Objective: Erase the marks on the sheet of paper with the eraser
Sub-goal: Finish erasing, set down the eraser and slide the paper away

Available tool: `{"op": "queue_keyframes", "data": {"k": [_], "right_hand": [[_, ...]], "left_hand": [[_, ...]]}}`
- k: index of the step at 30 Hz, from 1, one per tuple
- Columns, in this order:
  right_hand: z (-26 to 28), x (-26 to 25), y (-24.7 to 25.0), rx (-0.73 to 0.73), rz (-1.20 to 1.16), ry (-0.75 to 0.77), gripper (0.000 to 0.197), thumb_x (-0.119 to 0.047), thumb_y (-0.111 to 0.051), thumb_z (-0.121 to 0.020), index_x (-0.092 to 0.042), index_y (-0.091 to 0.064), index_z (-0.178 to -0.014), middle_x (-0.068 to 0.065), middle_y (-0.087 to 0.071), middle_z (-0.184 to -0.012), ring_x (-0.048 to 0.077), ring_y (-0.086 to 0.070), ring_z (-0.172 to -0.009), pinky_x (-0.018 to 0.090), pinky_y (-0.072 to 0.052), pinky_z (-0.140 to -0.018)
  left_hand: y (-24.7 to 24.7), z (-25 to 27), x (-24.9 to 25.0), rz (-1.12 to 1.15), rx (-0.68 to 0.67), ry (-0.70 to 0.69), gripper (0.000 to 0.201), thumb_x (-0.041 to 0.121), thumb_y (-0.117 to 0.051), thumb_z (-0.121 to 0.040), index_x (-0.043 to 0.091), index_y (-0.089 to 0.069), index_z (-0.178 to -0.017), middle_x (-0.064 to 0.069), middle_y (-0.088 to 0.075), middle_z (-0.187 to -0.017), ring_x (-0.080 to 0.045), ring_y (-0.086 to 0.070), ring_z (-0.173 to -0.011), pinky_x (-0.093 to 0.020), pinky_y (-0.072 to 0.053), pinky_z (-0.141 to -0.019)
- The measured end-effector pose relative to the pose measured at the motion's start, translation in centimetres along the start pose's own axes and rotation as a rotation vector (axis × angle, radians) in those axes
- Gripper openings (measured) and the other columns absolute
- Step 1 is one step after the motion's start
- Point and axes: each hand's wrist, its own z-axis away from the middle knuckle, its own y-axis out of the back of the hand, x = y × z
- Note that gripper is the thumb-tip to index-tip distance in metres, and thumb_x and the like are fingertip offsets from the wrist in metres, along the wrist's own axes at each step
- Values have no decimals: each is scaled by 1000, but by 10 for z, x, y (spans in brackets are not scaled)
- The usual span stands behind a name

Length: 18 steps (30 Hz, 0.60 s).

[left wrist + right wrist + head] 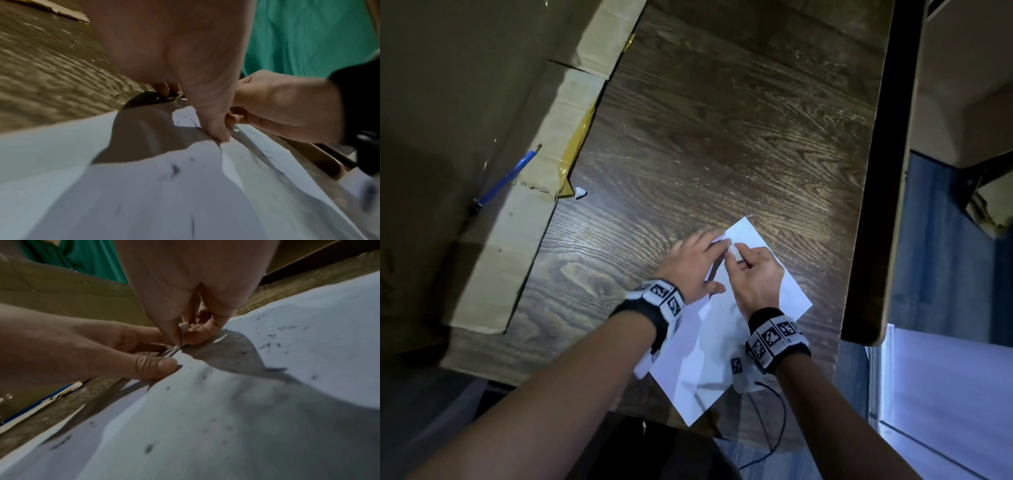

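Note:
A white sheet of paper (690, 377) lies askew on the dark wooden table (722, 137), near its front right corner. My left hand (691, 263) rests on the sheet's left edge, fingers stretched out, thumb (162, 368) pressing the paper down. Beside it my right hand (755, 274) pinches a small white eraser (736, 254) between thumb and fingertips, its tip down on the paper (226, 418) next to the left fingers. In the right wrist view the eraser (183, 328) shows only as a sliver between the fingers. Dark specks and short marks dot the sheet (144, 194).
A large cardboard box (493, 240) runs along the table's left side, with a blue pen (506, 178) lying on its flap. A small white scrap (580, 192) sits by the box. The table's right edge (859, 240) is close to the sheet. A black cable (774, 411) hangs off the front edge.

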Motion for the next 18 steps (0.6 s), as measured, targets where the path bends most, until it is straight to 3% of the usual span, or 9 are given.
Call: {"op": "queue_keyframes", "data": {"k": [3, 7, 10, 15, 18], "right_hand": [[-2, 1, 0, -107, 38, 90, 22, -29, -64, -88, -9, -70, -82, 6, -59, -78, 17, -58, -64, 24, -48, -62], [-14, -7, 8, -239, 151, 302, 17, -17, -63, -86, -3, -69, -78, 12, -56, -75, 25, -56, -61, 36, -49, -59], [-28, -3, 6, -140, 184, 273, 19, -18, -62, -86, -1, -70, -83, 15, -60, -82, 33, -63, -69, 40, -53, -64], [-5, -9, 4, -190, 168, 339, 22, -14, -61, -78, -4, -56, -59, 6, -49, -65, 26, -51, -55, 33, -41, -53], [-29, -9, 7, -84, 176, 294, 25, -10, -63, -78, -6, -53, -56, 3, -45, -64, 26, -48, -51, 30, -39, -48]], "left_hand": [[9, -20, -10, -147, -71, -22, 107, 67, -75, -72, 40, -18, -158, 10, -3, -167, -19, 2, -154, -47, -18, -116], [12, -31, -19, -205, -81, -45, 117, 81, -72, -59, 48, -16, -156, 10, 1, -168, -23, 11, -154, -53, -4, -120], [11, -32, -21, -229, -88, -26, 122, 88, -69, -54, 52, -12, -155, 10, 4, -167, -25, 14, -153, -56, 2, -121], [13, -34, -22, -241, -77, -24, 120, 88, -67, -53, 54, -12, -154, 11, 6, -168, -27, 14, -153, -56, 0, -121], [13, -33, -22, -229, -84, -23, 121, 91, -66, -51, 56, -12, -154, 12, 6, -167, -26, 13, -153, -55, 2, -121]]}}
